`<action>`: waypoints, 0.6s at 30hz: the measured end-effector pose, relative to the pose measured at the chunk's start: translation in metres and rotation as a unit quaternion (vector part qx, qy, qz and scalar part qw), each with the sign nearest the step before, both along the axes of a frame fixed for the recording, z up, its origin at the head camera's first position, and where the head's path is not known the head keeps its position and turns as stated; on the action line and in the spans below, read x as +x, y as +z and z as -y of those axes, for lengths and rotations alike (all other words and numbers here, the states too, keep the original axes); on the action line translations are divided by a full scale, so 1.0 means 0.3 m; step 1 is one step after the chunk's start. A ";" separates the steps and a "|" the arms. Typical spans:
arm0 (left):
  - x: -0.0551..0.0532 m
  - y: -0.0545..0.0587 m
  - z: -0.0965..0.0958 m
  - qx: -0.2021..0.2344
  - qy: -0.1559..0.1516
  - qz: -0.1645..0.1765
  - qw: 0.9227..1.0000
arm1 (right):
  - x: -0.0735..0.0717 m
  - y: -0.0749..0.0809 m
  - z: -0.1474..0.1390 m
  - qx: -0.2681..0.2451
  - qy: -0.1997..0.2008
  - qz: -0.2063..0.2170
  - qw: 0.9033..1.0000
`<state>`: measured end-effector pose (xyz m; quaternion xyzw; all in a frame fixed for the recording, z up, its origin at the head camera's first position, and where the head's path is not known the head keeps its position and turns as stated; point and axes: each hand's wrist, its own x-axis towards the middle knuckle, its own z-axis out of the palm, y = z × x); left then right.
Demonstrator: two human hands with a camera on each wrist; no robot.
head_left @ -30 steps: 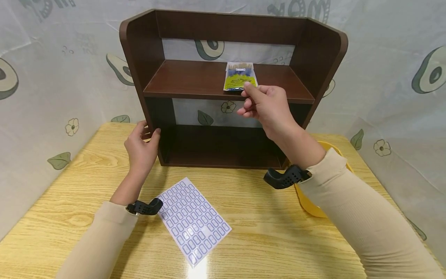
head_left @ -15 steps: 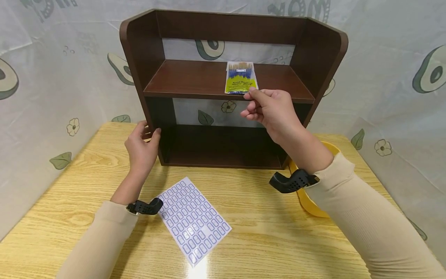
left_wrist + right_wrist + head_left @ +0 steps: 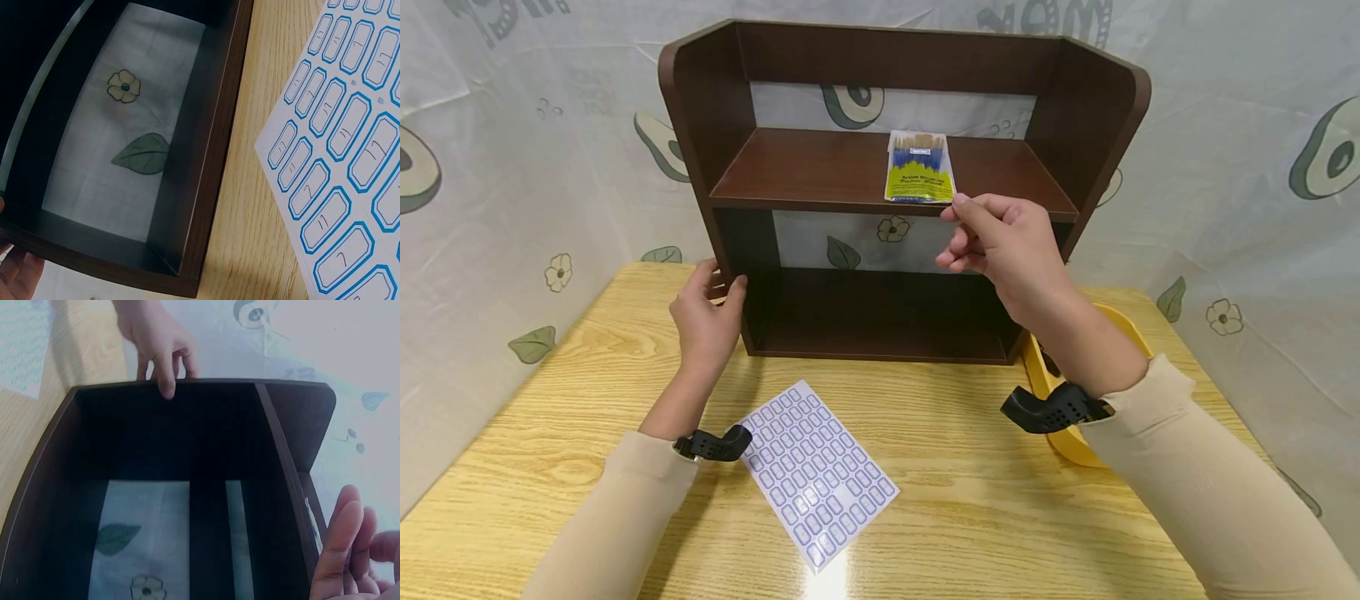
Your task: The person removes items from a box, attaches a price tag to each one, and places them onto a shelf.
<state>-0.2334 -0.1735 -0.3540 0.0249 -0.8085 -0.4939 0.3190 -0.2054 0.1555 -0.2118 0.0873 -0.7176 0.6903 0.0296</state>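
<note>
Glare whitens the table [image 3: 962, 467]; shelf [image 3: 880, 321] interior dim.

Long, plain beige sleeves [image 3: 1217, 475] and curved, perforated black wrist mounts [image 3: 1048, 410]

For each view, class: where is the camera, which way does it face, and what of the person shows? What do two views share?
Head: worn on the head, facing forward and down at the dark shelf, brush packet and label sheet; left grip, right grip and sleeves show.
Left wrist: worn there, looking into the shelf, label sheet at right; a little of the left grip shows.
Right wrist: worn there, looking across the shelf; left grip at the top, right grip at lower right.
Head and right wrist share both grips.
</note>
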 end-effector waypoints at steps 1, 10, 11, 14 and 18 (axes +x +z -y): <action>-0.001 -0.001 0.000 0.000 0.000 0.000 1.000 | 0.006 -0.005 -0.008 0.012 0.001 -0.012 1.000; -0.006 -0.004 0.002 -0.003 -0.001 -0.004 1.000 | 0.063 -0.055 -0.106 0.186 0.022 -0.107 0.976; -0.006 -0.004 0.002 -0.003 -0.002 -0.004 1.000 | 0.066 -0.062 -0.121 0.201 0.023 -0.119 0.972; -0.005 -0.004 0.004 -0.004 -0.001 -0.004 1.000 | 0.074 -0.082 -0.169 0.243 0.020 -0.148 0.958; -0.005 -0.005 0.005 -0.007 0.000 -0.005 1.000 | 0.082 -0.107 -0.238 0.282 0.006 -0.160 0.946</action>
